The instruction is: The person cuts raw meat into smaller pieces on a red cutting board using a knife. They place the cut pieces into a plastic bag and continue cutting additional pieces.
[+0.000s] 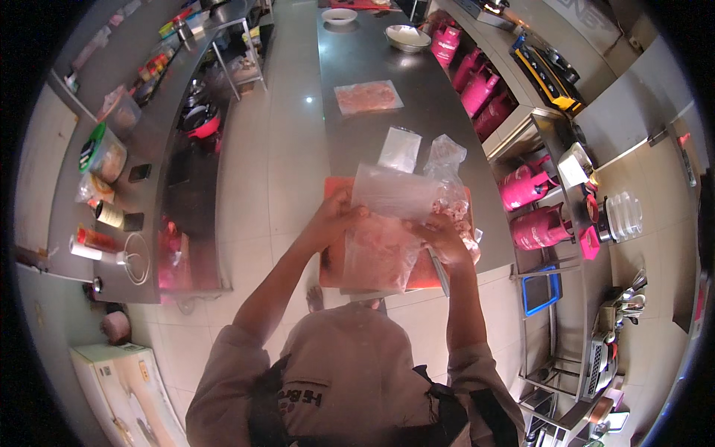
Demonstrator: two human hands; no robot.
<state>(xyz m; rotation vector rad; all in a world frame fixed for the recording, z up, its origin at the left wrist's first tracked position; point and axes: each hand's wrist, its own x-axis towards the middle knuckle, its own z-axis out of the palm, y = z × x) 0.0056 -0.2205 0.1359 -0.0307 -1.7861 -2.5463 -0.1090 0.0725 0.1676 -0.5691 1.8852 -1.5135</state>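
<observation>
My left hand [337, 215] grips the left edge of a clear plastic bag [394, 190], and my right hand [444, 234] grips its right edge. Flattened raw meat [382, 248] fills the bag's near part, while its far end looks bare and milky. Beneath it lies an orange-red cutting board [332, 268], largely covered by bag and hands. A knife blade [440, 272] shows beside my right wrist. Right of that hand, loose raw meat pieces [458, 215] lie partly inside another plastic bag [445, 162]. A stack of clear bags [400, 148] rests just beyond the board.
A flat packed bag of meat [367, 97] lies farther along the steel table [357, 142]. Beyond it stand a metal bowl [408, 38] and a white plate [339, 16]. Pink gas cylinders [528, 184] and a metal rack [575, 274] stand at right; a steel counter [139, 207] runs along the left.
</observation>
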